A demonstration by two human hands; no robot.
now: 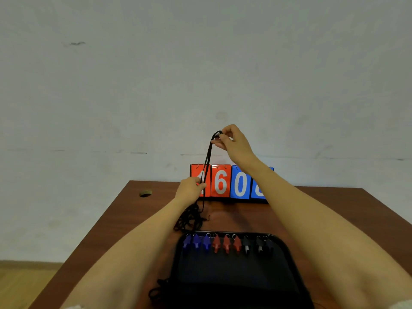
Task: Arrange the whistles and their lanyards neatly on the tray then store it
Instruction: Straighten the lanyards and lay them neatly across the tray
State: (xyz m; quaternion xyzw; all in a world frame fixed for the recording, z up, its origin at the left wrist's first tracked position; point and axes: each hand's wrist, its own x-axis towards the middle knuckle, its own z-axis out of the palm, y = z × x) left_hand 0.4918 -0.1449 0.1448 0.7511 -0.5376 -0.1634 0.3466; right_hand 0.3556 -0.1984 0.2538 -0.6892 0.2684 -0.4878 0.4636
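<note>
We see the right hand (231,139) raised, pinching the top loop of a black lanyard (207,157). The left hand (190,188) pinches the same cord lower down, above a tangled heap of lanyards (189,219) on the counter (312,208). A row of whistles (226,244) lines the black tray (234,275) at its far edge.

We see a pale grey-green wall (156,74) filling the upper part of the frame, marked by a dark scuff (77,43) at upper left. A reddish-brown wooden table (124,215) occupies the lower centre, with a round hole (145,193) near its far left corner and a red-and-blue flip scoreboard (220,182) at its far edge. Light wooden floor (24,284) shows at lower left.
</note>
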